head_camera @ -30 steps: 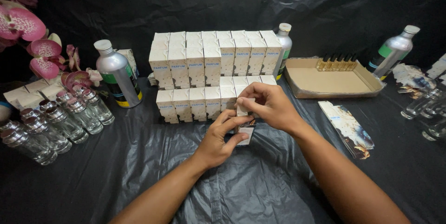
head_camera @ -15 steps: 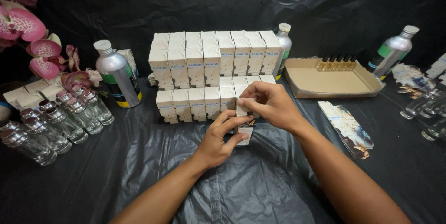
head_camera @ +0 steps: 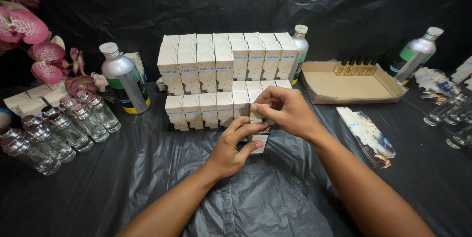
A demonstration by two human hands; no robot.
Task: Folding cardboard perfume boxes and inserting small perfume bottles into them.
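Whole table is covered in crinkly black plastic sheeting (head_camera: 147, 168), same stuff hung up behind. Biggest thing on it is the stack of little white boxes (head_camera: 226, 62), two tiers deep with a lower row in front, right in the middle. Off to my right there's a shallow cardboard tray (head_camera: 344, 87) with a row of tiny amber bottles (head_camera: 355, 66) lined along its back wall. Two silver aluminium bottles, one left of the stack (head_camera: 124, 79) and one far right (head_camera: 417, 53), plus a third peeking out behind the stack. Pink orchid flowers (head_camera: 34, 40) in the left corner, and a cluster of clear glass spray bottles (head_camera: 59, 126) below them. A flat unfolded carton (head_camera: 366, 134) lies just right of my arm.

Now the small stuff: my left hand (head_camera: 231, 148) is wrapped around the lower part of one small white box (head_camera: 259, 141), standing upright just in front of the stack. My right hand (head_camera: 285, 111) is pinching the top flap of it, fingers curled over.
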